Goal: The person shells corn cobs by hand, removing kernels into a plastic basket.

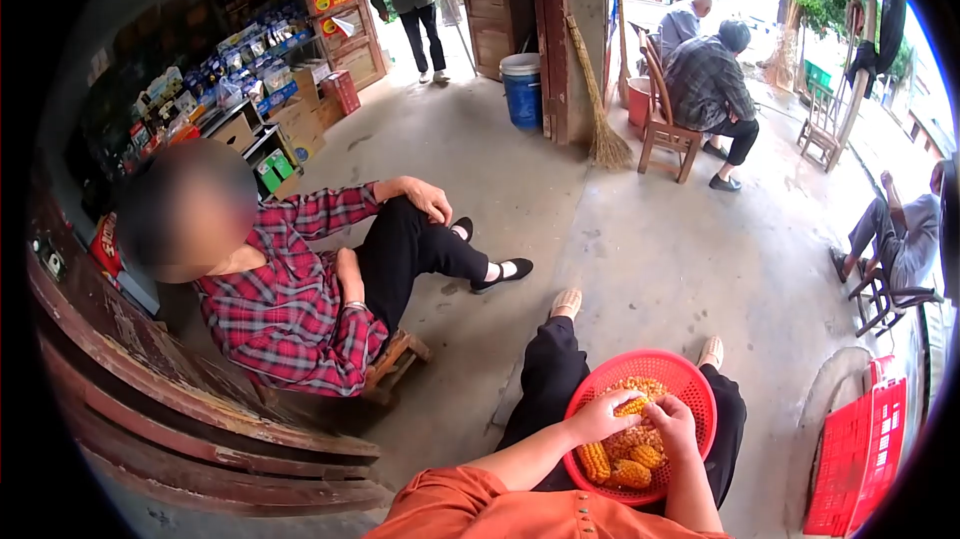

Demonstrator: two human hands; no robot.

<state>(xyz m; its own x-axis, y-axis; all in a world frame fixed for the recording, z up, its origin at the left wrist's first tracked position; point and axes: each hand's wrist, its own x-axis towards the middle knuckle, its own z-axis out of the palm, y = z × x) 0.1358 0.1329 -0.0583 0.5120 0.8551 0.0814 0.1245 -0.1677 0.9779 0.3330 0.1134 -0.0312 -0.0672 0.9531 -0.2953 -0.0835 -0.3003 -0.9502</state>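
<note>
A red plastic colander basket [703, 391] rests on my lap between my legs. Above it, my left hand [598, 418] is closed round a yellow corn cob [632, 406]. The fingers of my right hand [673, 422] are bent and pressed against the cob's other end; the fingertips are partly hidden. Loose kernels [648, 386] cover the basket's bottom. Several more cobs lie at the near side, among them a long one [594, 461] by the left wall and a thick one [630, 474] at the front.
A person in a plaid shirt [290, 299] sits on a low wooden stool [402, 359] at my left. On the right stands a red plastic crate [855, 459]. A straw broom [605, 139] and a blue bucket [522, 99] are near the doorway. Other people sit outside; one stands at the door.
</note>
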